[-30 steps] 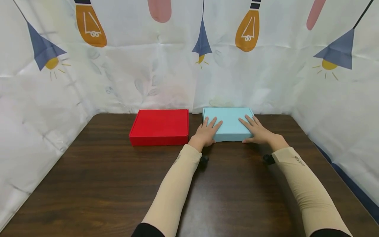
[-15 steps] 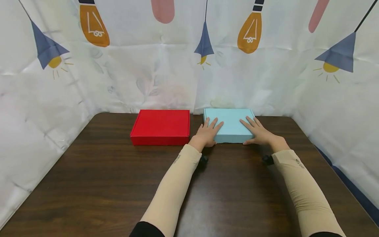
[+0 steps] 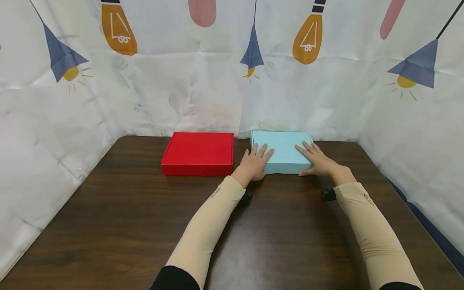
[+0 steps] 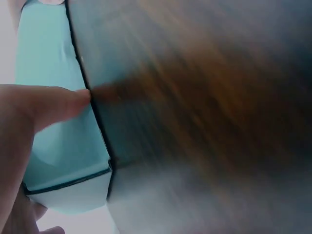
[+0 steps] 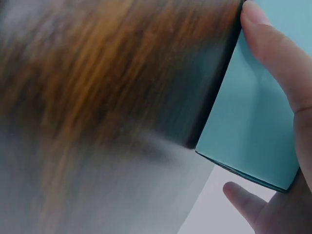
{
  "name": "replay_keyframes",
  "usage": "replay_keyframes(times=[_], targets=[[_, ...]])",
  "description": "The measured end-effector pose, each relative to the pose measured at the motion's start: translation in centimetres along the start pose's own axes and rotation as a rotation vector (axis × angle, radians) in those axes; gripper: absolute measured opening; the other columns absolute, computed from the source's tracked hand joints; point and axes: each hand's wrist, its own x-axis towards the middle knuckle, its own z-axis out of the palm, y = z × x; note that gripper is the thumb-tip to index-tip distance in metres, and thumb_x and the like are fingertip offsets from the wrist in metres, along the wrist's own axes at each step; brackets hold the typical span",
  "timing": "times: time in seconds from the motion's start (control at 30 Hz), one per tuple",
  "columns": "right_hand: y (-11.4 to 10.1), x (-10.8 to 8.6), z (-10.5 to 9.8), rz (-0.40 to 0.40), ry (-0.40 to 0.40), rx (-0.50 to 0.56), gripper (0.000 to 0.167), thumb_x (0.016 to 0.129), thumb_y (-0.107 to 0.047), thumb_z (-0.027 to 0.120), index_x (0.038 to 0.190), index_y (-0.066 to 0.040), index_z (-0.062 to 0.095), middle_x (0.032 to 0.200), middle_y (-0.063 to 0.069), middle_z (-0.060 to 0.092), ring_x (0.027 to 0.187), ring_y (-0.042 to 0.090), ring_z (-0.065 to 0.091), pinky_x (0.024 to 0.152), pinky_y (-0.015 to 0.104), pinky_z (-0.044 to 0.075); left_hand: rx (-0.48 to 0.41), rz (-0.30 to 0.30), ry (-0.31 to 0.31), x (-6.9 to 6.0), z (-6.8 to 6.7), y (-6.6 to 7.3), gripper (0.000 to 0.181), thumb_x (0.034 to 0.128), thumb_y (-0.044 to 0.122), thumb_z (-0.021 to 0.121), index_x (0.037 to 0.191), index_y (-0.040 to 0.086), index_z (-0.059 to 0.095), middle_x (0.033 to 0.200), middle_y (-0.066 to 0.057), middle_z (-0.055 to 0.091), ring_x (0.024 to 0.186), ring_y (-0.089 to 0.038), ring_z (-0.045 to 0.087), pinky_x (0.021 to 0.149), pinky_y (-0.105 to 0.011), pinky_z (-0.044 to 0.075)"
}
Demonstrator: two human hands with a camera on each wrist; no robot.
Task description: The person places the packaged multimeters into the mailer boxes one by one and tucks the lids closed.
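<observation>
A light blue box [image 3: 284, 140], lid down, lies flat near the back edge of the table. Both hands are on it. My left hand [image 3: 252, 164] rests spread over its left front corner, with straight fingers on the lid. In the left wrist view the thumb [image 4: 53, 103] lies against the front face. On the right front corner is my right hand [image 3: 320, 162], fingers spread out. Its thumb [image 5: 278, 53] presses along the front face in the right wrist view. Left of the blue box a similar red box [image 3: 201, 149] stands, touched by neither hand.
The dark wooden table [image 3: 152, 229] stretches from the boxes toward me. A white printed cloth [image 3: 214, 92] hangs right behind the boxes and along both sides. A narrow gap separates the two boxes.
Both hands stay on the blue box, and neither box has visibly moved on the table. The head view has shifted slightly, and the left forearm has swung a little to the left.
</observation>
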Motion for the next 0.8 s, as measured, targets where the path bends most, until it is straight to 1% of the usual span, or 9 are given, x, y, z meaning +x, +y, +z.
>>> replay_keyframes(times=[0.07, 0.13, 0.23, 0.3, 0.47, 0.57, 0.7, 0.8], targets=[[0.0, -0.1, 0.0, -0.003, 0.009, -0.002, 0.105, 0.088, -0.036, 0.082, 0.165, -0.009, 0.016, 0.168, 0.026, -0.002, 0.151, 0.052, -0.009, 0.112, 0.075, 0.012, 0.039, 0.011, 0.008, -0.2, -0.1, -0.1, 0.086, 0.1020, 0.042, 0.061, 0.167, 0.023, 0.007, 0.172, -0.005, 0.004, 0.156, -0.034, 0.005, 0.122, -0.052, 0.020], [0.1, -0.2, 0.0, -0.009, 0.017, 0.001, 0.105, 0.088, -0.037, 0.083, 0.164, -0.008, 0.017, 0.167, 0.028, -0.001, 0.150, 0.054, -0.008, 0.112, 0.075, 0.014, 0.056, 0.022, 0.016, -0.4, -0.2, -0.3, 0.085, 0.1022, 0.047, 0.058, 0.167, 0.023, 0.008, 0.172, -0.005, 0.006, 0.156, -0.034, 0.007, 0.122, -0.053, 0.019], [0.2, -0.3, -0.2, -0.013, 0.016, 0.020, 0.102, 0.090, -0.039, 0.080, 0.164, -0.006, 0.018, 0.167, 0.029, -0.001, 0.150, 0.054, -0.008, 0.112, 0.076, 0.013, 0.050, 0.030, 0.026, -0.7, -0.2, -0.8, 0.083, 0.1027, 0.053, 0.054, 0.167, 0.025, 0.009, 0.172, -0.005, 0.009, 0.156, -0.035, 0.008, 0.122, -0.054, 0.018], [0.3, -0.5, -0.4, -0.013, 0.017, 0.043, 0.096, 0.094, -0.041, 0.075, 0.163, -0.004, 0.019, 0.167, 0.029, 0.000, 0.150, 0.054, -0.008, 0.112, 0.076, 0.010, 0.040, 0.025, 0.043, -1.0, -0.1, -1.3, 0.082, 0.1028, 0.055, 0.051, 0.167, 0.026, 0.010, 0.172, -0.005, 0.011, 0.156, -0.035, 0.008, 0.122, -0.055, 0.017], [0.6, -0.9, -0.6, -0.006, 0.026, 0.107, 0.081, 0.104, -0.041, 0.060, 0.162, -0.001, 0.021, 0.167, 0.029, 0.002, 0.151, 0.053, -0.007, 0.113, 0.075, 0.005, 0.015, -0.003, 0.124, -1.7, 0.3, -2.4, 0.077, 0.1033, 0.057, 0.048, 0.166, 0.029, 0.013, 0.171, -0.006, 0.017, 0.156, -0.036, 0.011, 0.122, -0.055, 0.019], [0.6, -1.2, -0.6, -0.006, 0.052, 0.118, 0.076, 0.107, -0.039, 0.055, 0.162, -0.001, 0.021, 0.167, 0.030, 0.003, 0.151, 0.053, -0.008, 0.113, 0.075, 0.005, 0.003, -0.021, 0.168, -2.2, 0.3, -3.1, 0.075, 0.1036, 0.057, 0.047, 0.166, 0.030, 0.016, 0.170, -0.008, 0.019, 0.155, -0.037, 0.012, 0.121, -0.058, 0.017], [0.6, -1.6, -0.6, 0.022, 0.110, 0.088, 0.075, 0.108, -0.042, 0.052, 0.163, -0.002, 0.021, 0.167, 0.028, 0.004, 0.151, 0.050, -0.012, 0.111, 0.077, 0.006, -0.028, -0.054, 0.214, -3.0, 0.1, -4.1, 0.075, 0.1034, 0.055, 0.049, 0.166, 0.029, 0.017, 0.170, -0.010, 0.017, 0.155, -0.039, 0.011, 0.120, -0.064, 0.013], [0.6, -1.8, -0.7, 0.045, 0.170, 0.029, 0.076, 0.107, -0.046, 0.050, 0.163, -0.002, 0.021, 0.167, 0.028, 0.007, 0.151, 0.050, -0.009, 0.112, 0.076, 0.010, -0.048, -0.089, 0.249, -3.7, -0.3, -5.0, 0.076, 0.1026, 0.055, 0.050, 0.166, 0.028, 0.018, 0.170, -0.011, 0.017, 0.155, -0.040, 0.011, 0.119, -0.066, 0.011]])
